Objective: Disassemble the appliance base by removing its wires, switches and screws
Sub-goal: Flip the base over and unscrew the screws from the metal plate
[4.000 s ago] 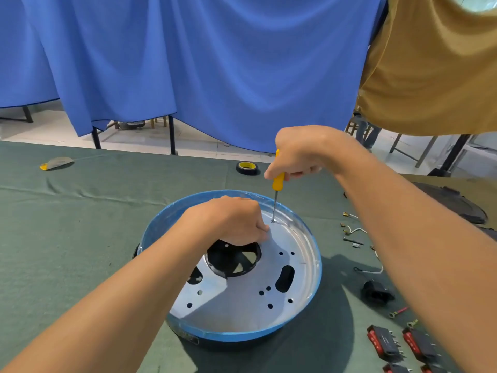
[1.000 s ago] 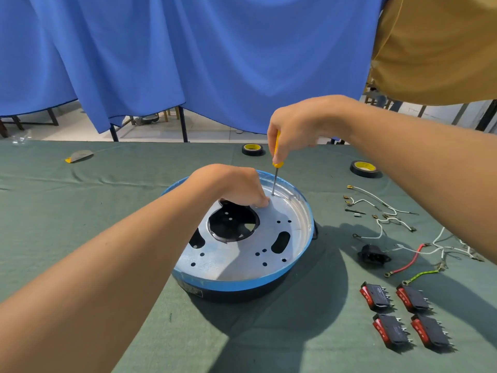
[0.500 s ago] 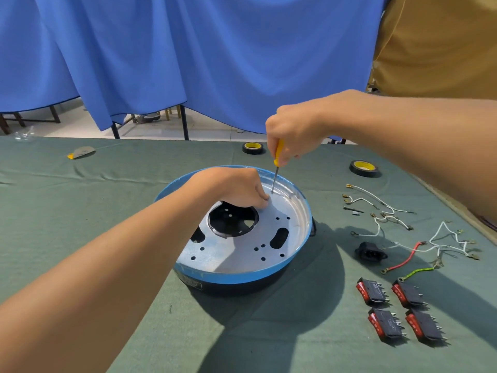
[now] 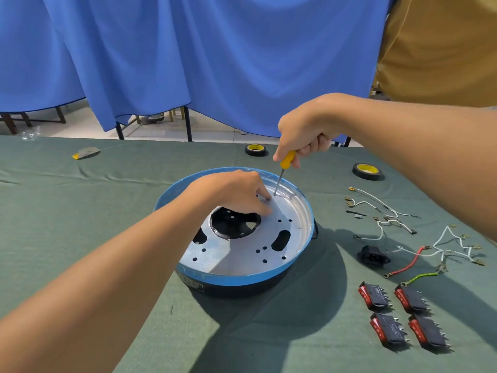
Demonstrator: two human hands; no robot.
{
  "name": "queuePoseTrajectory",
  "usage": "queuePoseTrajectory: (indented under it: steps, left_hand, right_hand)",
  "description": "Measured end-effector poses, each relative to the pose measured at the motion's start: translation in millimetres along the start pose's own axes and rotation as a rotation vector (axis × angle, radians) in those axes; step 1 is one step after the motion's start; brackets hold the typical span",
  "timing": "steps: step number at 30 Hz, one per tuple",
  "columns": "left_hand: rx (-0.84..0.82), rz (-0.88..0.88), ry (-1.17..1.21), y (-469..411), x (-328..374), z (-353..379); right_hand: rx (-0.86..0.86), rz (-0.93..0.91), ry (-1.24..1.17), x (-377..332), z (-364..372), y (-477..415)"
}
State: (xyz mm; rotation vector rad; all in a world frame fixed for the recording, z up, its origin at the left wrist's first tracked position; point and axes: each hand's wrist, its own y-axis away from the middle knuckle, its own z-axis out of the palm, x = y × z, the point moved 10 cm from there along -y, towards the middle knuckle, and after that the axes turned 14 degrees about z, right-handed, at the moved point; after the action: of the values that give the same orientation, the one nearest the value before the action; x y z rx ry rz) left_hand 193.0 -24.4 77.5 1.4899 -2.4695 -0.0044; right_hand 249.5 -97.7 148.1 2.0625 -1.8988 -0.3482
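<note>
Still working the same far-side screw in the base on the tabletop, screwdriver clenched in right grip, left grip open with fingertips pressing beside the tip: probably not yet freed, with wires and switches already out at right.

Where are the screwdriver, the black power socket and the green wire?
screwdriver (image 4: pixel 287 159): head view, on its yellow handle.
black power socket (image 4: pixel 372 254): head view, on the middle of its body.
green wire (image 4: pixel 419 277): head view, midway along its length.
</note>
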Motion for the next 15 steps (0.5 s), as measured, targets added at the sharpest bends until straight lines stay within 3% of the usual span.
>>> queuePoseTrajectory:
  steps: [6, 15]
  left_hand:
    - [-0.025, -0.033, -0.049, 3, -3, 10]
    - [0.104, -0.113, -0.021, -3, -6, 10]
  right_hand:
    - [-0.045, 0.067, 0.057, -4, 4, 1]
    - [0.024, 0.006, 0.106, -12, -1, -9]
